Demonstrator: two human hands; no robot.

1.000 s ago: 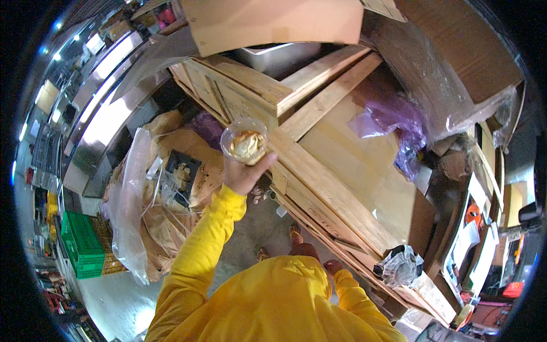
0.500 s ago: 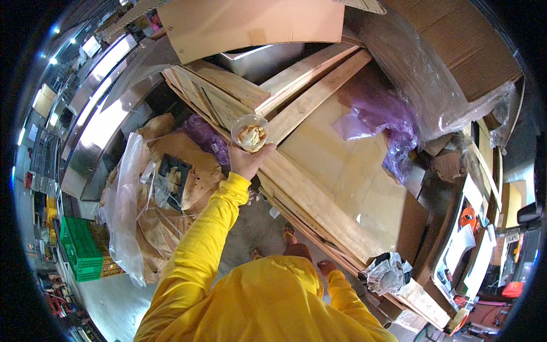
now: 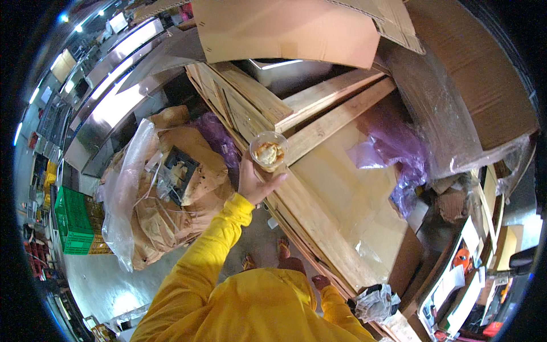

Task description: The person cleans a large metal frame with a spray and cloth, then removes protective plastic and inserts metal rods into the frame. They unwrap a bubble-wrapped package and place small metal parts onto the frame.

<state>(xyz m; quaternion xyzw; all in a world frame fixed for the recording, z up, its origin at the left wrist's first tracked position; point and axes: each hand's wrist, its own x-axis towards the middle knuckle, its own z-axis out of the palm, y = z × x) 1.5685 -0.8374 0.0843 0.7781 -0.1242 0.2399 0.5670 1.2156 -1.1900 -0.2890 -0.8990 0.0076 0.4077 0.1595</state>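
A small clear plastic cup with pale, brown-sauced food in it is in my left hand. The fingers lie along its left side, and the thumb stretches out past its near side. Below the cup is the corner where the wooden planks meet; I cannot tell whether it rests on them. My right hand hangs low beside the near plank edge, its fingers too small and dark to read. Both arms wear yellow sleeves.
Brown paper and clear plastic wrap bulge on the left, beside a green crate. Purple plastic lies on the boarded surface. Large cardboard stands at the far side. A crumpled grey-white cloth sits near right, by an orange object.
The view has turned, shifting the planks and cup down and right in the picture. My left thumb has moved lower, away from the cup's base. My right hand stays low by the planks.
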